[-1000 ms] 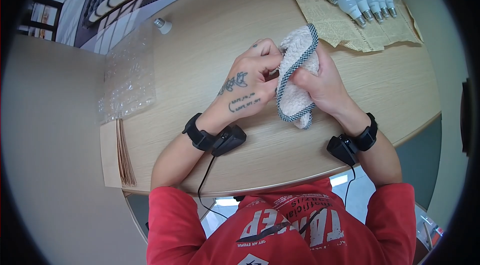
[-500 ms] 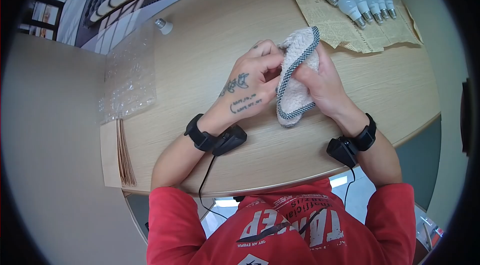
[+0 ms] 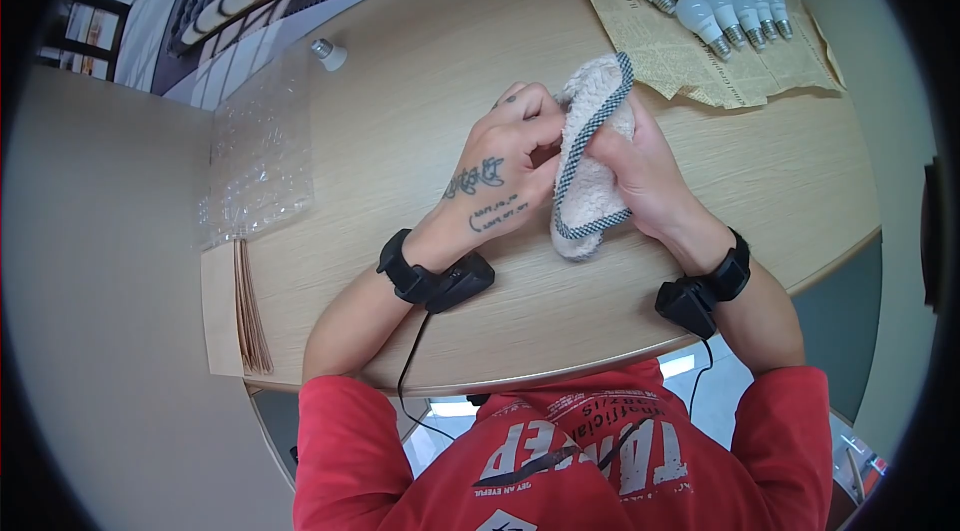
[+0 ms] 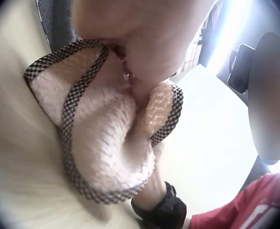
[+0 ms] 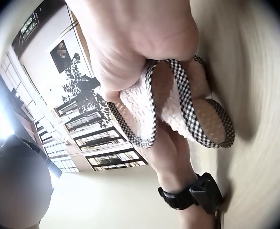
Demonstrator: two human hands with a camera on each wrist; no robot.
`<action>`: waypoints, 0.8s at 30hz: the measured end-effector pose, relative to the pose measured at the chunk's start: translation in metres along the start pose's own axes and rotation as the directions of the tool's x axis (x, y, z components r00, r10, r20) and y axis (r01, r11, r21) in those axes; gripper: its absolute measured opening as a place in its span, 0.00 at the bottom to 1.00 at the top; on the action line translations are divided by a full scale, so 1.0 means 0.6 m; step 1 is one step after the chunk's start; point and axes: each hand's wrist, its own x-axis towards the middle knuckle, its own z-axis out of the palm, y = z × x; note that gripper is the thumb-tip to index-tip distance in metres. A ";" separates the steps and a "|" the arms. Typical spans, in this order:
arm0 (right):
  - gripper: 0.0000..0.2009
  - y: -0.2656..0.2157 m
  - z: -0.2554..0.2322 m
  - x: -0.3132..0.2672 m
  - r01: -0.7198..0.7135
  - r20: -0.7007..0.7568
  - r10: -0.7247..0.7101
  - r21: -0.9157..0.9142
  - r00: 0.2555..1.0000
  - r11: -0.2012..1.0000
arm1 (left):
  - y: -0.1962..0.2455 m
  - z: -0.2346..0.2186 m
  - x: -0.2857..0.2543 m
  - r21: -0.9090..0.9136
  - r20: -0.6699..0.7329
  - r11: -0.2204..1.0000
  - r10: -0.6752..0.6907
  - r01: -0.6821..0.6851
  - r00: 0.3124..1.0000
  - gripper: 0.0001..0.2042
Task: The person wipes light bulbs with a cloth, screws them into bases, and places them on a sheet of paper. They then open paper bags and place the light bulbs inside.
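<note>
Head view: we see the right grip (image 3: 655,171) closed round a pale, fluffy cloth (image 3: 595,193) with a checked border, over the bench (image 3: 420,106). The left grip (image 3: 503,156) curls its fingers into the cloth's left side (whether anything sits inside the folds, we cannot tell). Rows of bulbs (image 3: 701,17) lie on printed brown paper (image 3: 745,83), far right.

Left wrist view: we note the cloth doubled over, hanging below the left grip.

Right wrist view: we find the cloth's folds between both grips.
</note>
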 end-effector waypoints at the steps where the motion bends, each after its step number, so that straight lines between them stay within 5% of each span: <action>1: 0.22 0.003 -0.005 0.001 0.016 0.036 -0.016 0.017 0.999 1.000 | 0.004 -0.001 0.002 0.010 0.005 1.000 0.012 -0.012 1.000 0.04; 11: 0.24 0.022 -0.016 0.004 -0.062 0.081 0.061 0.014 0.995 0.998 | 0.014 -0.017 0.009 0.078 0.016 0.989 0.122 -0.123 0.992 0.05; 14: 0.19 -0.002 -0.011 0.004 -0.145 0.065 0.139 0.102 0.988 0.984 | 0.011 -0.048 0.016 -0.023 0.057 1.000 -0.016 0.017 0.998 0.06; 15: 0.17 -0.008 -0.012 0.004 -0.168 0.064 0.160 0.149 0.985 0.974 | 0.007 -0.059 0.018 -0.177 0.015 0.982 -0.064 0.066 0.998 0.06; 18: 0.18 -0.015 -0.019 0.007 -0.259 0.012 0.261 -0.086 0.965 0.962 | -0.018 -0.092 0.025 -0.605 -0.022 0.785 -0.181 0.131 0.983 0.09; 21: 0.22 0.011 -0.014 0.004 0.155 0.199 -0.041 -0.605 0.979 0.781 | -0.018 -0.092 0.033 -0.874 0.024 0.473 -0.186 0.111 0.982 0.12; 24: 0.26 0.003 -0.008 -0.001 0.301 0.244 -0.178 -0.718 0.953 0.628 | -0.012 -0.088 0.031 -0.913 0.110 0.364 -0.217 0.185 0.970 0.14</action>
